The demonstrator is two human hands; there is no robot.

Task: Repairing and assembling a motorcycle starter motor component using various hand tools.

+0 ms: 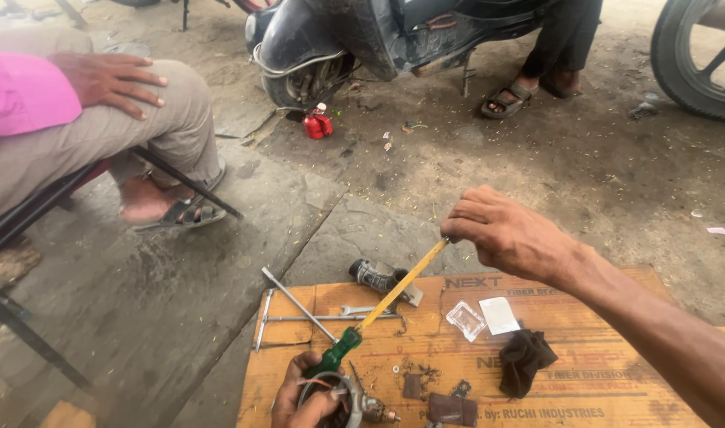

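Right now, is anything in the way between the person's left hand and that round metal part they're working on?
Nothing visible: the left hand already grips the round metal part, while the right hand holds the long yellow tool.

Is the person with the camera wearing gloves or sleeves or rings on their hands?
No. Both hands are bare: no gloves and no rings that can be seen. The right hand leads into a long bare forearm with no sleeve and no watch showing. The left hand is only partly in view at the bottom edge, smudged with dark grime, and its wrist is cut off.
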